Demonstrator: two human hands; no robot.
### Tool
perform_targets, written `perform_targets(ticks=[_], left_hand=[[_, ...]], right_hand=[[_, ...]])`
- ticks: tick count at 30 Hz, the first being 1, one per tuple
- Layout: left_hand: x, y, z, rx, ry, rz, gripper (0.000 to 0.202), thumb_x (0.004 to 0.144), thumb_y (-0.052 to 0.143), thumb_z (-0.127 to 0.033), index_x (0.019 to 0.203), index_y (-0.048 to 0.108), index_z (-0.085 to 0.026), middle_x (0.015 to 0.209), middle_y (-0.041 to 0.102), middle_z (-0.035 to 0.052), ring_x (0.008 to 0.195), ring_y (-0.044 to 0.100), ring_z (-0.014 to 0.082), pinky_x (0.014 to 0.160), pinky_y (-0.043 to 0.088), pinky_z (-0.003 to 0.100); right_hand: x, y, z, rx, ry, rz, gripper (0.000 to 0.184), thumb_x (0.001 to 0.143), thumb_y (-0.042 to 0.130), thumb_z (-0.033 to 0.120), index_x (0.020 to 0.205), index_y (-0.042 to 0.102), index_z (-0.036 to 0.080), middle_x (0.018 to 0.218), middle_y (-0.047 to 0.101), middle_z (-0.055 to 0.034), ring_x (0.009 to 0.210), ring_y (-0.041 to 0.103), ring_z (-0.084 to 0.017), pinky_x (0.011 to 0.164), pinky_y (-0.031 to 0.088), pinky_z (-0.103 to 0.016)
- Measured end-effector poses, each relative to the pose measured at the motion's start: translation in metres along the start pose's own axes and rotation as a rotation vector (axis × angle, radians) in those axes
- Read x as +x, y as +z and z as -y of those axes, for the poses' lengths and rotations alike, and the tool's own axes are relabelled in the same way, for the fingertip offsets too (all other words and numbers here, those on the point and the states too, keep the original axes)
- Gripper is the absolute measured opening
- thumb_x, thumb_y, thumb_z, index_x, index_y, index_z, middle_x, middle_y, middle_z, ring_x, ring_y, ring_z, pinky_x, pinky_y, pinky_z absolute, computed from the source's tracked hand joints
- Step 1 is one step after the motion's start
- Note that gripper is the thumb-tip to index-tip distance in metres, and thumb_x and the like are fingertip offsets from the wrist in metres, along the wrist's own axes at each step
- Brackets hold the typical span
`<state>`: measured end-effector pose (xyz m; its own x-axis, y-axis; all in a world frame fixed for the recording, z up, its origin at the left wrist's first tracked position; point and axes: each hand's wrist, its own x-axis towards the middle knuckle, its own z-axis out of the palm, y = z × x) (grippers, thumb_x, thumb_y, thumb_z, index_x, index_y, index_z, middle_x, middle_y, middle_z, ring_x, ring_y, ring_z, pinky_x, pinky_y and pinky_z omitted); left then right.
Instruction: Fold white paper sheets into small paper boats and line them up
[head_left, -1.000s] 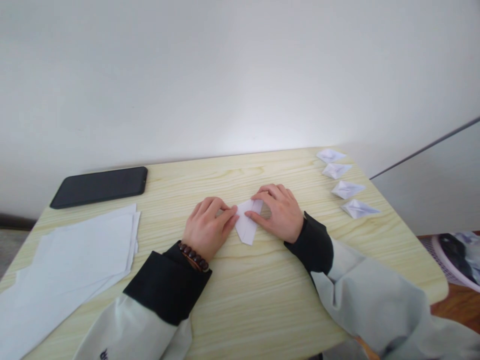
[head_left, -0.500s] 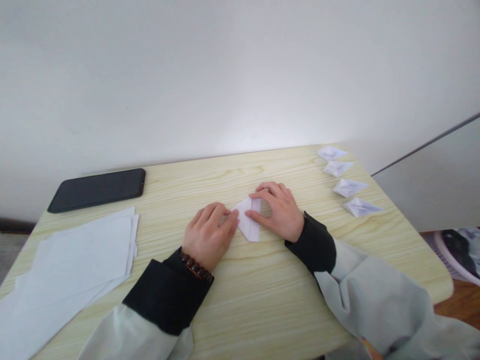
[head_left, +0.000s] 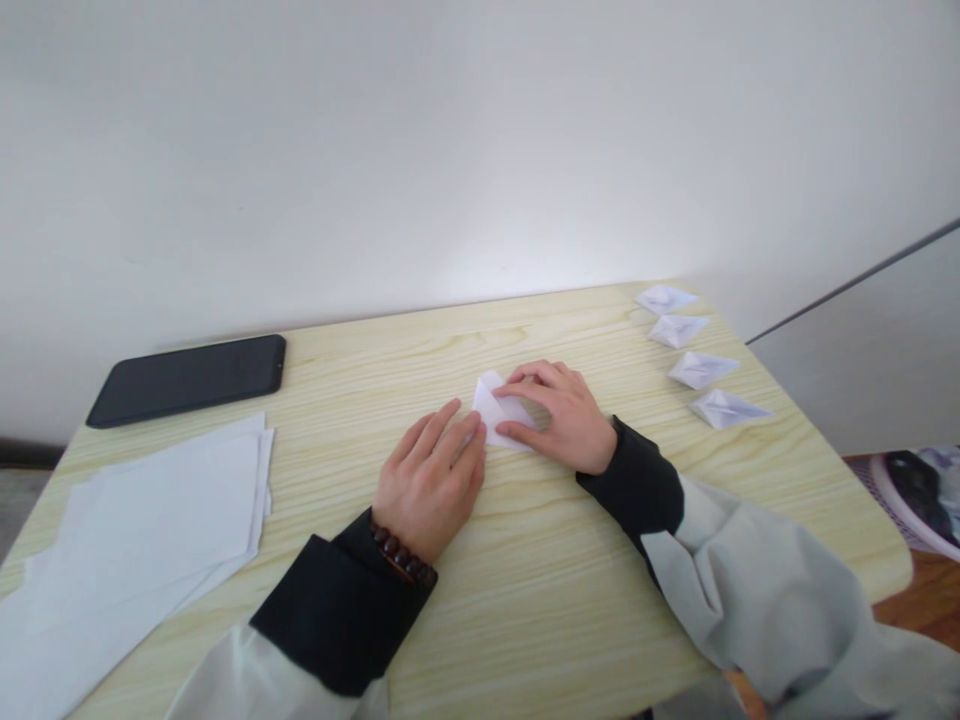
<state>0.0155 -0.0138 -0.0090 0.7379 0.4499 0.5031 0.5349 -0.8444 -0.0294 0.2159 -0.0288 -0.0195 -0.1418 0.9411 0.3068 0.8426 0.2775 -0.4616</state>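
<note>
A small folded piece of white paper lies on the table between my hands, a slanting flap edge showing across it. My left hand, with a dark bead bracelet at the wrist, rests at the paper's near left edge. Its fingers are stretched out and apart, the index fingertip touching the paper. From the right, my right hand holds the paper between thumb and index finger, its other fingers curled behind. Part of the paper's right side is hidden under that hand.
Several folded white paper boats stand in a row along the table's right side. A stack of white paper sheets lies at the left, below a black phone. Behind the table rises a white wall; a basket stands beyond its right edge.
The folded paper has been turned, and its outline and flap now lie differently. My left hand's fingers have straightened from a pinch on the paper. My right hand stays on it.
</note>
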Motion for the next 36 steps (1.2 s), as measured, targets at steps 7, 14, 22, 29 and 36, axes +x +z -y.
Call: perform_targets(ticks=[7,14,22,29,36], left_hand=[[-0.002,-0.002,-0.005,-0.048,0.024,0.009,0.02,0.083,0.054,-0.017,0.101,0.064,-0.016,0.103,0.069,0.006,0.106,0.06,0.0241,0.086,0.053,0.037],[-0.001,-0.004,-0.007,-0.03,0.003,0.018,0.018,0.083,0.055,-0.019,0.097,0.066,-0.017,0.099,0.07,0.0037,0.101,0.062,0.0238,0.081,0.053,0.037],[0.0,-0.003,-0.006,-0.027,-0.002,0.013,0.018,0.083,0.054,-0.02,0.096,0.066,-0.017,0.098,0.07,0.0037,0.1,0.063,0.0236,0.08,0.054,0.037],[0.001,-0.003,-0.007,-0.032,-0.005,0.022,0.018,0.083,0.054,-0.02,0.096,0.066,-0.017,0.097,0.07,0.0034,0.1,0.062,0.0238,0.08,0.053,0.038],[-0.002,-0.002,-0.006,-0.038,0.0,0.018,0.018,0.084,0.053,-0.021,0.097,0.066,-0.018,0.098,0.069,0.0043,0.1,0.062,0.0236,0.081,0.053,0.037]], right_hand=[[0.001,0.004,-0.007,0.048,0.029,-0.051,0.02,0.085,0.055,0.035,0.097,0.067,0.024,0.103,0.061,-0.0044,0.095,0.053,-0.02,0.085,0.039,-0.038],[-0.001,-0.002,0.0,0.007,-0.002,0.028,0.031,0.078,0.062,0.039,0.106,0.063,0.025,0.111,0.057,-0.0047,0.1,0.05,-0.023,0.087,0.038,-0.04],[0.003,-0.008,-0.017,0.208,-0.067,0.059,0.033,0.087,0.046,0.024,0.118,0.054,0.02,0.114,0.053,-0.0096,0.109,0.049,-0.022,0.092,0.041,-0.039],[0.0,-0.004,-0.008,0.035,-0.012,0.046,0.05,0.076,0.062,0.042,0.12,0.053,0.02,0.119,0.051,-0.0101,0.109,0.048,-0.026,0.095,0.038,-0.044],[0.003,-0.009,-0.016,0.181,-0.068,0.095,0.042,0.085,0.048,0.024,0.127,0.047,0.02,0.12,0.048,-0.0109,0.114,0.046,-0.023,0.095,0.04,-0.041]])
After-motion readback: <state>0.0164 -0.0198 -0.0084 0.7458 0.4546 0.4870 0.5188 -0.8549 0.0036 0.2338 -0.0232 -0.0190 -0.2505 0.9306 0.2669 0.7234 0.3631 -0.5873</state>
